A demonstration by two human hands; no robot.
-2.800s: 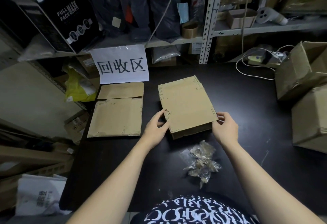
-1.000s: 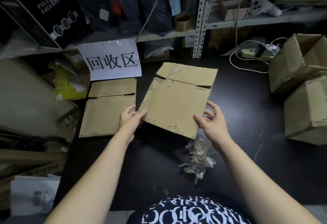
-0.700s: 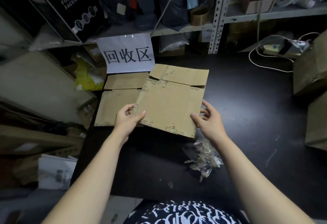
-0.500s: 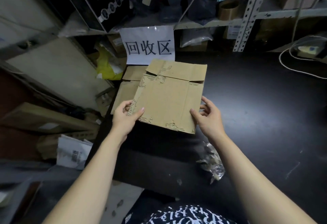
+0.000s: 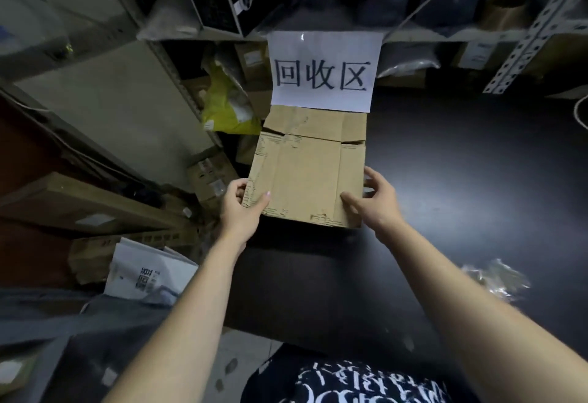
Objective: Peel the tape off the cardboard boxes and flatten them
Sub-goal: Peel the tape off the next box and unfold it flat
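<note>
The box has gone from a folded block in front of me to an opened-out flat sheet, & I've carried it left. The flattened box [image 5: 308, 173] is now right under the white sign [image 5: 323, 71], w/ its far flap touching the sign's bottom edge. The flat sheet that lay there before is covered, so I can't see it. My view swung left too, so the tape wad [image 5: 496, 278] is off at the right, well apart on the worktop [image 5: 461, 179].

My left hand [image 5: 245, 208] pinches the near-left corner, thumb on top & fingers under. My right hand [image 5: 375, 202] grips the near-right edge, thumb on the top face & other fingers spread past the edge. The near edge looks lifted, w/ a dark gap below. I can't tell if the far end already rests on the pile.

For the task: there's no tape visible on this face & the box is flat, so this one is prob. done bar the drop. Next I lower it square, let go w/ both hands, then fetch another box. Risk: the near-left corner is close to the worktop's left edge, so a crooked drop could let the sheet slide off.
</note>
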